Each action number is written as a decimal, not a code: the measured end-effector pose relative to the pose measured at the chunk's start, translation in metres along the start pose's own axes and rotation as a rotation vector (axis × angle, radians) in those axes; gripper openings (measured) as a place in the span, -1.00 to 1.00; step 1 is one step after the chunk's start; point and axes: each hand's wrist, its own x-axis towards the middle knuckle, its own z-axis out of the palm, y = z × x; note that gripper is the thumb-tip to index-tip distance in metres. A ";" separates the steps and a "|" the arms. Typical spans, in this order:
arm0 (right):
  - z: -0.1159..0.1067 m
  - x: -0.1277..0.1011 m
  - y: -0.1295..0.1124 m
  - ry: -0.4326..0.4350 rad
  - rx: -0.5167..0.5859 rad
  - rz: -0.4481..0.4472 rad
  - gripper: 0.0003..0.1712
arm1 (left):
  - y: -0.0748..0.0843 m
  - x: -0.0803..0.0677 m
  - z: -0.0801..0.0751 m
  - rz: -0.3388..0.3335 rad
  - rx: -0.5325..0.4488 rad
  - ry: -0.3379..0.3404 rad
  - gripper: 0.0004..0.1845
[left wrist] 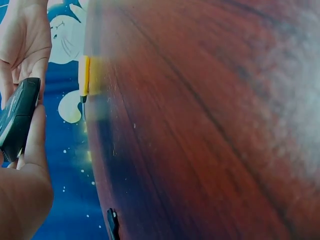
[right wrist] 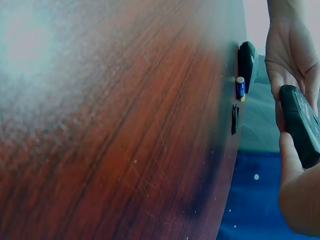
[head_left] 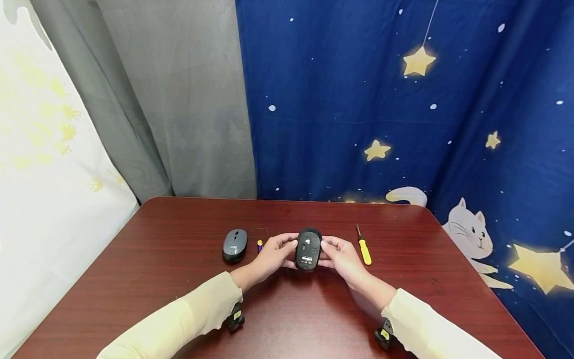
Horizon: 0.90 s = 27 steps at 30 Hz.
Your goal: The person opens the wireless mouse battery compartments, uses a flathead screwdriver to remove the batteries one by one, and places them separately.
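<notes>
Black mouse (head_left: pixel 308 249) held underside up, just above the middle of the table (head_left: pixel 157 279) — left hand (head_left: pixel 272 257) pinches its left edge between thumb and curled fingers, right hand (head_left: pixel 344 258) pinches the right edge likewise. Left of the hands, near: a small battery (head_left: pixel 259 245), then a grey mouse (head_left: pixel 235 245). Right — a yellow screwdriver (head_left: pixel 364 248) lying flat.

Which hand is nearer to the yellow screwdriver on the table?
Right. The right hand holds the black mouse just beside the screwdriver; the left hand is across the mouse.
</notes>
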 end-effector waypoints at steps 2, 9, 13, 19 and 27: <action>0.000 -0.001 0.000 -0.008 0.000 0.005 -0.61 | 0.000 -0.001 0.000 -0.003 -0.008 -0.005 -0.60; -0.003 -0.003 0.001 -0.049 -0.007 0.009 -0.57 | 0.000 -0.005 0.001 -0.023 -0.025 -0.038 -0.56; -0.004 -0.005 0.001 -0.067 -0.014 0.012 -0.57 | -0.001 -0.006 0.001 -0.049 -0.032 -0.041 -0.52; -0.004 -0.007 0.002 -0.084 -0.005 0.013 -0.56 | -0.003 -0.006 0.002 -0.071 -0.033 -0.040 -0.48; -0.004 -0.008 0.004 -0.105 0.009 0.018 -0.55 | -0.002 -0.010 0.004 -0.091 -0.042 -0.022 -0.49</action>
